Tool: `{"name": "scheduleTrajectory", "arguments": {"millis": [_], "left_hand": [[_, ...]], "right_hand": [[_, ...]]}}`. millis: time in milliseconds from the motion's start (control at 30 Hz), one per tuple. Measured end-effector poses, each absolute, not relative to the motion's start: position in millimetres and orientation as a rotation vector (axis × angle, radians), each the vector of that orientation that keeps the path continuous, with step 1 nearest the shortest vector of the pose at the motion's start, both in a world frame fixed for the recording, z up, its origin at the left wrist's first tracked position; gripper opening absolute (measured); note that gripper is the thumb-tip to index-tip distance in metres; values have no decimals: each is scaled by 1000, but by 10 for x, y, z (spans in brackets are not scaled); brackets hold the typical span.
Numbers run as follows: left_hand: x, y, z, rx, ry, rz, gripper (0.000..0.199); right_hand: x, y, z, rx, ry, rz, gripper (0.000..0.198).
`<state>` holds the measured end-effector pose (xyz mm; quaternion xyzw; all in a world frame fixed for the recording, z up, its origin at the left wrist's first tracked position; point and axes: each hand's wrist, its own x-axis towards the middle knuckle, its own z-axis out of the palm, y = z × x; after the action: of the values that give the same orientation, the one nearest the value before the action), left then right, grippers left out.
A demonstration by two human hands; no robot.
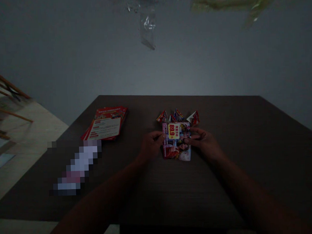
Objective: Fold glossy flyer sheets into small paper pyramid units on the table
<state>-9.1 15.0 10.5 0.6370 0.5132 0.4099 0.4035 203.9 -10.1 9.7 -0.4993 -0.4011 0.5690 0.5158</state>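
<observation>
A colourful printed flyer [176, 149], turned sideways with a yellow price label on it, is held between my two hands over the table. At its left edge, my left hand [152, 144] pinches the paper between thumb and fingers. My right hand [204, 142] grips the opposite edge, its thumb on the front and its fingers partly behind. Just beyond the flyer lie folded paper pieces with pointed tips: a red one [162, 116], a blue one [178, 115] and a white-and-red one [193, 118]. The flyer hides their lower parts.
On the dark table [235, 114], a stack of red-and-white flyers [106, 124] lies at the left. Nearer me is a pixelated, blurred-out item [78, 167]. A pale wall [195, 68] stands behind the table, with clear tape [147, 28] hanging on it. Wooden furniture legs [10, 83] show at far left.
</observation>
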Motion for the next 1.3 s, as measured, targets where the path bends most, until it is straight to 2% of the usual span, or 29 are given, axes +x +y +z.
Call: {"name": "scheduleTrajectory", "arguments": {"millis": [233,667,1300], "left_hand": [[-106,154,116,1649,1312,1067,27],[-118,159,111,1604,1292,1068,28],[-86,131,149,1285,1172,1035,30]], "right_hand": [[2029,-114,104,-1192,-941,1404,34],[2020,-123,153,-1270,-995,1300,23],[2002,-136,152,-1259,-962,1258,27]]}}
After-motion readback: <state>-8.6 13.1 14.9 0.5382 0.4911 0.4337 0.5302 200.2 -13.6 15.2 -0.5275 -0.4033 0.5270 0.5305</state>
